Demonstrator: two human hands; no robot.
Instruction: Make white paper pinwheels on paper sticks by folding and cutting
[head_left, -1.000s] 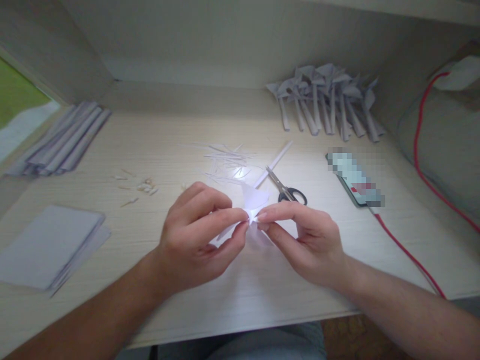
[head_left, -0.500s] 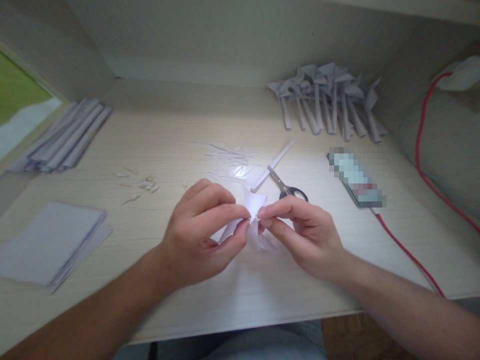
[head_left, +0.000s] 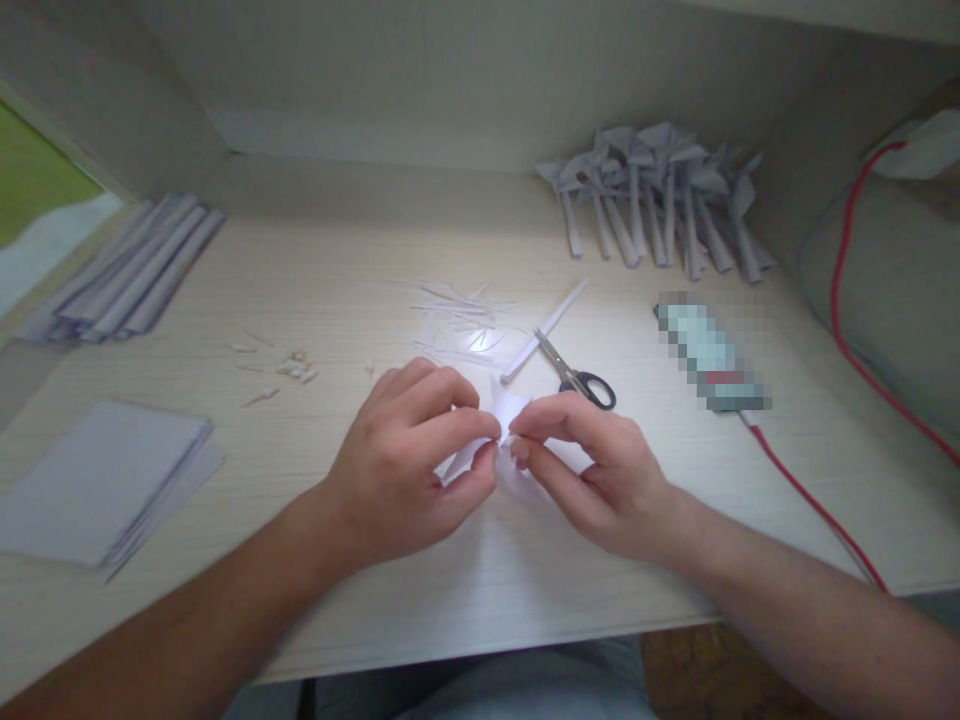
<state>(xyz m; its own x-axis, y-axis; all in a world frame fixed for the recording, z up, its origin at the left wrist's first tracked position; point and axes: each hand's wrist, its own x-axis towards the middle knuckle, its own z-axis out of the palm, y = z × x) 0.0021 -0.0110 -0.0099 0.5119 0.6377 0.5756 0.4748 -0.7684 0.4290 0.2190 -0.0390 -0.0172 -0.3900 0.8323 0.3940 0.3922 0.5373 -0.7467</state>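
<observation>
A white paper pinwheel [head_left: 510, 405] is held between both hands above the front of the table, its blades showing above and below the fingers. My left hand [head_left: 420, 455] pinches it near the middle with thumb and forefinger. From the other side, my right hand [head_left: 600, 465] pinches at the pinwheel's centre; a small pale tip shows at the fingertips, too small to name surely. Just beyond the right hand lie scissors [head_left: 574, 376] with black handles. Their blade tips touch a rolled paper stick [head_left: 544, 332].
Thin paper strips [head_left: 465, 310] lie behind the hands. Cut cotton swab pieces [head_left: 298, 370] are scattered to the left. Paper sheets [head_left: 105, 485] and rolled paper tubes [head_left: 142, 270] sit at left. Finished pinwheels [head_left: 660, 190] stand back right, near a phone [head_left: 705, 350] with a red cable [head_left: 817, 510].
My right hand has shifted slightly left, its fingertips closer in at the pinwheel's centre. More of the scissors' handle shows now. The left hand keeps its pinch almost unmoved.
</observation>
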